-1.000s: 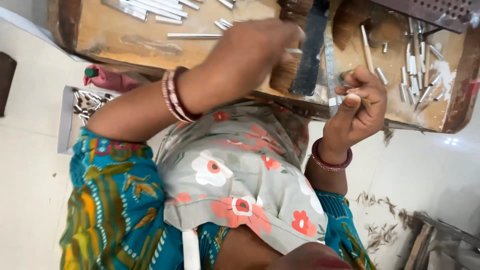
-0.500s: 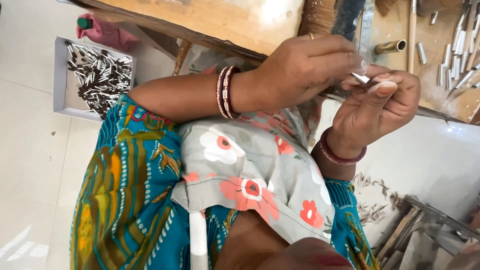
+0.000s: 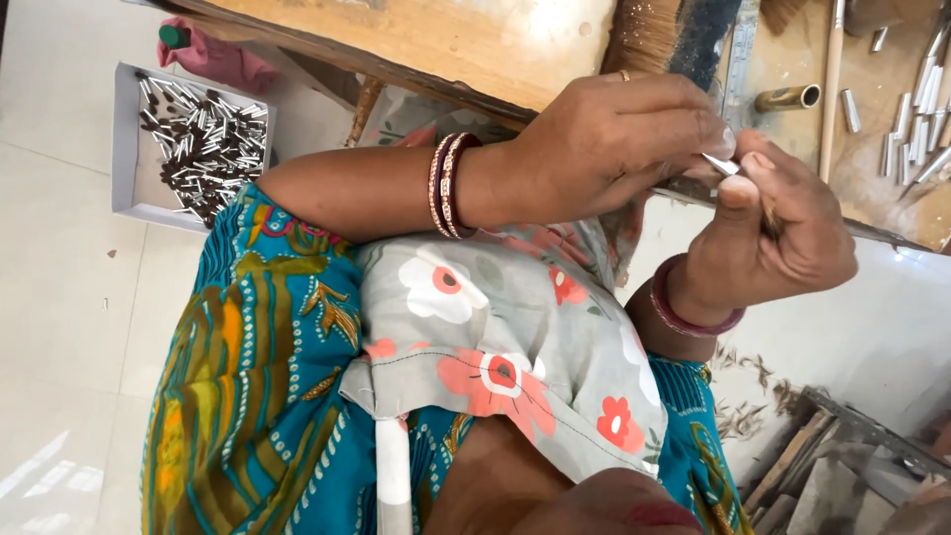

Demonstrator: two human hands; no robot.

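Observation:
My left hand [image 3: 614, 139], wearing red and white bangles and a ring, reaches across my lap and pinches the end of a small silver metal piece [image 3: 721, 163]. My right hand [image 3: 778, 238], a dark red bangle on its wrist, is curled around the same piece with the thumb pressed against it. The two hands meet just below the front edge of the wooden workbench [image 3: 475, 40]. My lap below is covered by a grey flowered cloth [image 3: 495, 327] over blue patterned clothing.
A white tray [image 3: 129, 149] of several small metal tubes sits on the pale floor at left, beside a pink cloth [image 3: 213, 59]. On the bench lie a brush [image 3: 674, 35], a brass tube [image 3: 788, 97], a wooden stick [image 3: 830, 89] and silver tubes [image 3: 921, 129]. Wood scraps [image 3: 822, 466] lie lower right.
My left hand has drawn back from the bench top to my right hand and now pinches the metal piece held there. The view has shifted left, bringing the tray fully into sight.

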